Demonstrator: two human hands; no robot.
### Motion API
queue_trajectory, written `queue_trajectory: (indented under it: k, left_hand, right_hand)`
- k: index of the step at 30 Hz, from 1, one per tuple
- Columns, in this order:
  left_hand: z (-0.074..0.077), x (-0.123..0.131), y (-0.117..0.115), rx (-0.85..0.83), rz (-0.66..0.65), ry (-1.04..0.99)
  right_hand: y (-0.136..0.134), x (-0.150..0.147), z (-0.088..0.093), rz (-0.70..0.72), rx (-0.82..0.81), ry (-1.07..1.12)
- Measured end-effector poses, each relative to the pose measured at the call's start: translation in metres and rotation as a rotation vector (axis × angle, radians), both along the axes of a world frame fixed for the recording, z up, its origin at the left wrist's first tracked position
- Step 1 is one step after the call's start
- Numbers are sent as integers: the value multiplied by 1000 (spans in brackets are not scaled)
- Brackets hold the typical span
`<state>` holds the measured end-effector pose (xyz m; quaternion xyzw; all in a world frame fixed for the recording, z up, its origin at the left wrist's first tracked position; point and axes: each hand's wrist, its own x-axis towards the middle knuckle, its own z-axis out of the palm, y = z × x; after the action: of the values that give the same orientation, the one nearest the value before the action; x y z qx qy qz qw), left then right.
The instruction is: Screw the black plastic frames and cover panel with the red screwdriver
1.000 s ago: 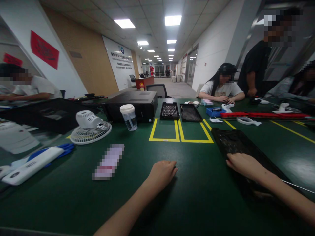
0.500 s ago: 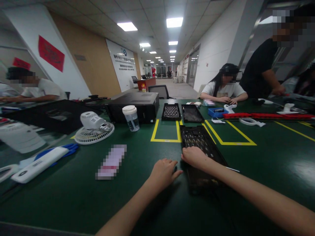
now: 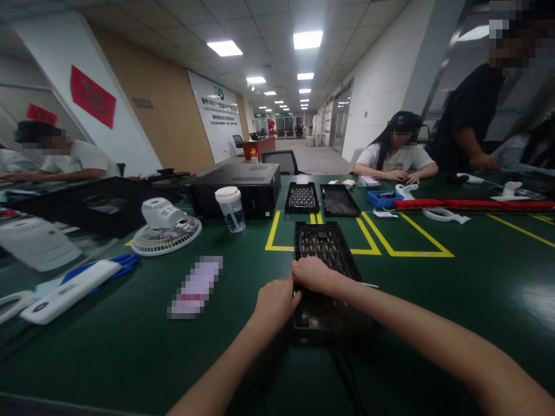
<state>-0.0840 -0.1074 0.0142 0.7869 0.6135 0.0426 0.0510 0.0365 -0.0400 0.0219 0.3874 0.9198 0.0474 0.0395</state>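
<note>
A long black case (image 3: 328, 248), open like a hinged box with rows of small metal bits in its far half, lies on the green table in front of me. My right hand (image 3: 313, 274) is closed on its left edge near the middle. Against that same edge rests my left hand (image 3: 277, 297), its fingers bent and touching my right hand; the fingertips are partly hidden. A thin metal rod (image 3: 369, 285) sticks out beyond the case's right side.
Behind are two small black trays (image 3: 302, 197), a lidded cup (image 3: 231, 209) and a black box (image 3: 243, 188). To the left lie a white fan (image 3: 167, 225), a phone (image 3: 197, 287) and a white device (image 3: 69, 292). People sit and stand around the table.
The black case has slid left across the table together with my right hand. My left hand has moved slightly left and now meets the case and my right hand.
</note>
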Motion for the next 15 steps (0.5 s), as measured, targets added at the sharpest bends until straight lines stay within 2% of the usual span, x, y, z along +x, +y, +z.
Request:
queue_trajectory:
  k: [8, 11, 14, 15]
  left_hand:
    - [2, -1, 3, -13, 118, 72]
    - [1, -2, 4, -21, 124, 85]
    - [-1, -3, 5, -15, 113, 81]
    - [-2, -3, 6, 1, 105, 74]
  right_hand:
    - [3, -5, 3, -44, -40, 72]
    - [5, 3, 20, -48, -54, 114]
    - [5, 22, 47, -61, -42, 201]
    - [5, 30, 58, -67, -37, 309]
